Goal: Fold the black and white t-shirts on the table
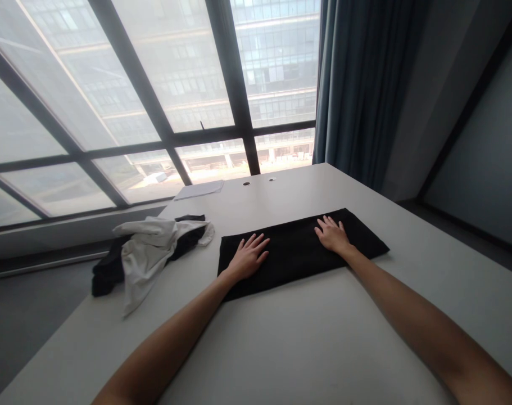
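Observation:
A black cloth (293,253), folded into a long flat rectangle, lies on the white table (306,349). Flat on its left part rests my left hand (248,257), fingers spread. My right hand (332,234) lies on its right part near the far edge, with the fingers stretched out. Neither hand grips the cloth; both palms face down on it. The cloth's corners show at both ends, and its right end reaches past my right hand.
Left of the black cloth, a crumpled white cloth (148,247) lies over a dark cloth (108,270) at the table's left edge. Papers (199,190) and two round fittings, one a dark hole (246,184), are at the far end. Windows and a blue curtain (357,90) stand beyond.

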### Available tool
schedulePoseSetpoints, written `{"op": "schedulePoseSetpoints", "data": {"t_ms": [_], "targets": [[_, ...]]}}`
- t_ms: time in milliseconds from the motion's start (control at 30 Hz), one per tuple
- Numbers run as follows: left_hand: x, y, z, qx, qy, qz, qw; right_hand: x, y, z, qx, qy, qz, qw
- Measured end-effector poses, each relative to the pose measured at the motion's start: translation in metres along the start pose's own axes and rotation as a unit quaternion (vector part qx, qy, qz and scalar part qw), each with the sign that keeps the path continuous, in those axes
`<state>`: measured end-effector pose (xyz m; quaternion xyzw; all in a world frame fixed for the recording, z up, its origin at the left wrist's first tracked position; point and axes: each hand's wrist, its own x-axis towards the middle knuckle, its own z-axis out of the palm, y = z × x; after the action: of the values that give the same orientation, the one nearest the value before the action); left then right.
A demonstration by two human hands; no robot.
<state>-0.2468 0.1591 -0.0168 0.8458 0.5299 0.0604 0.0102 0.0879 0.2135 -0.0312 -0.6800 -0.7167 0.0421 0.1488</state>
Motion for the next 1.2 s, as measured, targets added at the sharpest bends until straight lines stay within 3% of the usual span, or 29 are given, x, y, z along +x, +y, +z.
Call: {"op": "schedulePoseSetpoints", "data": {"t_ms": [1200], "targets": [[-0.0010,0.0053,-0.0054,0.003,-0.012,-0.007,1.000,0.0012,0.0026,0.0025,-0.002,0.004,-0.005,1.000]]}}
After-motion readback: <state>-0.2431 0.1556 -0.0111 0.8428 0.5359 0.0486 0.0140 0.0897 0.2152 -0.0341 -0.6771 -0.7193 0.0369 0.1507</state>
